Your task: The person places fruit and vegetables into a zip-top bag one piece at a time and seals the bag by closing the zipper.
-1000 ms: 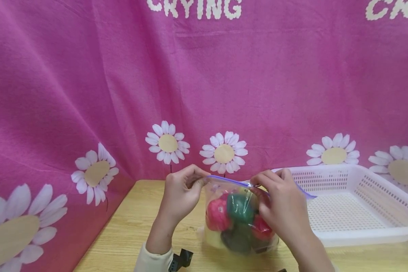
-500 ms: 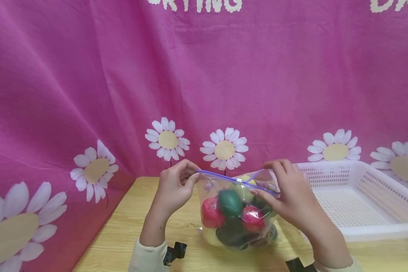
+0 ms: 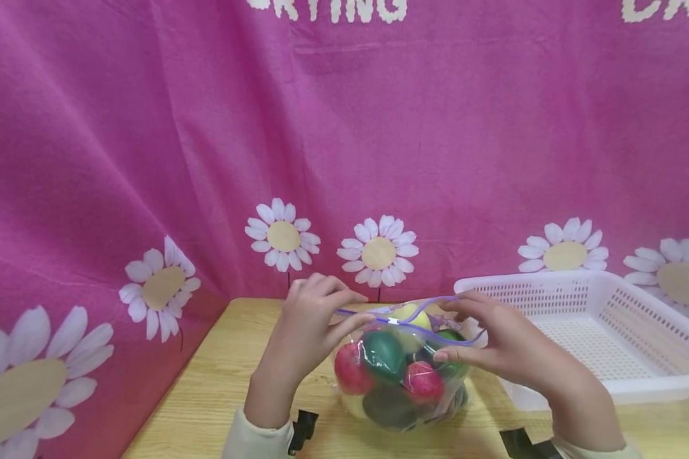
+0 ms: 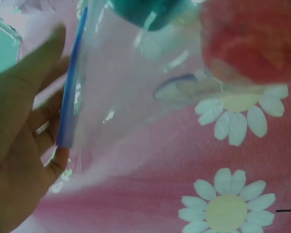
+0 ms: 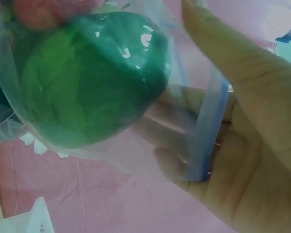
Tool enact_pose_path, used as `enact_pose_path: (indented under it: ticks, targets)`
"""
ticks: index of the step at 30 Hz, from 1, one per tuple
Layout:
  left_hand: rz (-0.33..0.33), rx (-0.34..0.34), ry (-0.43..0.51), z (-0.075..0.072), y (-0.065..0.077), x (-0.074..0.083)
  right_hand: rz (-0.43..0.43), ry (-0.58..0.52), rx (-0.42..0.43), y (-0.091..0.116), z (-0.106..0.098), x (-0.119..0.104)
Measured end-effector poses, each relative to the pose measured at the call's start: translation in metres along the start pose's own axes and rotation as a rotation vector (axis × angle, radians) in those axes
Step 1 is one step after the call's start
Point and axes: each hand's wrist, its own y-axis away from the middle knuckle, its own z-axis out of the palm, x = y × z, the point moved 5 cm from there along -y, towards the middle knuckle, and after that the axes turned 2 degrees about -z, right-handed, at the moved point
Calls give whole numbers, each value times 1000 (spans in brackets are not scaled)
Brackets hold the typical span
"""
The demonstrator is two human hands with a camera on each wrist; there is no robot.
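Note:
In the head view a clear zip bag (image 3: 344, 363) stands on the table, bulging with several round fruit- or vegetable-like things. Among them are a dark green one (image 3: 383, 354) and a red one (image 3: 423, 380). Along its gaping mouth runs a purple zip strip (image 3: 444, 339) with a white slider (image 3: 393, 321). My left hand (image 3: 312, 325) is at the mouth's left end, thumb and fingers apart on either side of the strip. At the right end, my right hand (image 3: 505, 338) has its thumb in front and its fingers behind, spread around the edge (image 5: 207, 131).
A white perforated plastic basket (image 3: 614, 390) stands at the right, close behind my right hand. The wooden table (image 3: 212, 382) meets a pink cloth (image 3: 465, 140) with printed daisies at its back and left. Black wrist mounts (image 3: 303, 431) sit at both cuffs.
My left hand has loosened its pinch on the bag's corner and moved slightly right. The right hand has lowered, its fingers wider apart. The mouth has sunk lower and gapes more on the right.

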Motion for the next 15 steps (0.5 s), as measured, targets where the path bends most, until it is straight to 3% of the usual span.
enact_pose_path:
  ticks: [2, 5, 9, 15]
  targets:
    - [71, -8, -4, 1, 1, 7, -16, 10, -1, 0, 1, -1]
    - [121, -20, 8, 2, 2, 14, -62, 41, 12, 1, -2, -1]
    - [119, -10, 16, 3, 2, 16, -72, 94, 15, 9, -12, 7]
    - [86, 5, 41, 9, 1, 1, -110, 175, 92, 18, -24, 25]
